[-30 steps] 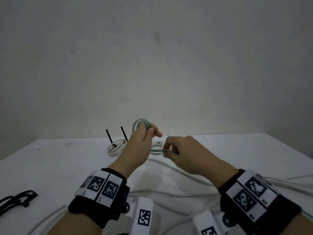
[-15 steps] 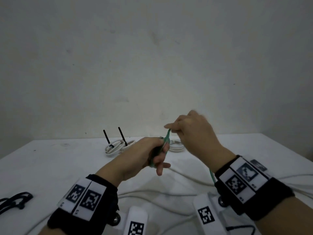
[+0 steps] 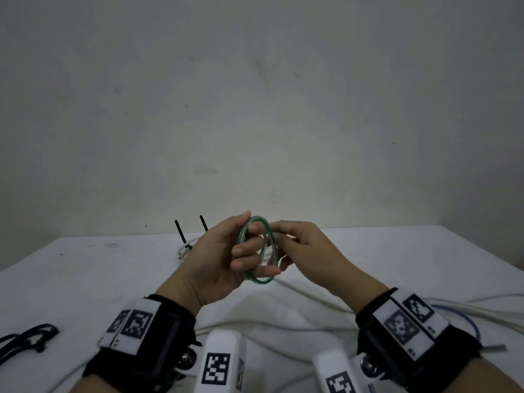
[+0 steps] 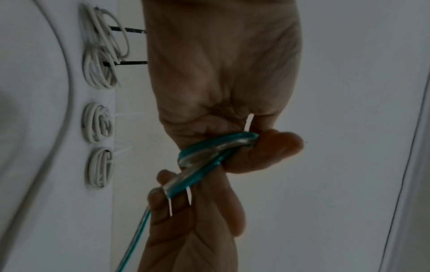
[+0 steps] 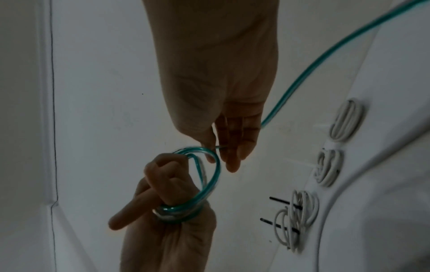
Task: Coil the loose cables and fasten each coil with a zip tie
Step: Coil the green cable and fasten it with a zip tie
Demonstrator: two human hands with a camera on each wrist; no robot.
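A thin green cable is wound into a small coil [image 3: 266, 280] round the fingers of my left hand [image 3: 249, 242], which grips it above the table. In the right wrist view the coil [image 5: 213, 182] loops over those curled fingers. My right hand [image 3: 276, 234] pinches the cable right beside the coil. Its loose tail [image 5: 325, 64] trails away behind that hand, and the left wrist view shows the same tail [image 4: 132, 244] below the coil [image 4: 209, 152].
Several white cable coils with zip ties lie along the table's far edge [image 4: 97, 55] [image 4: 97, 122] [image 4: 99, 168]; two black tie tails [image 3: 180, 231] stick up. Black zip ties [image 3: 25, 338] lie front left. Loose white cables [image 3: 312, 299] and a blue one [image 3: 467, 321] cross the near table.
My right hand swung up over the left hand and came back down beside it, laying another turn of green cable. The left hand turned, so the coil now stands upright.
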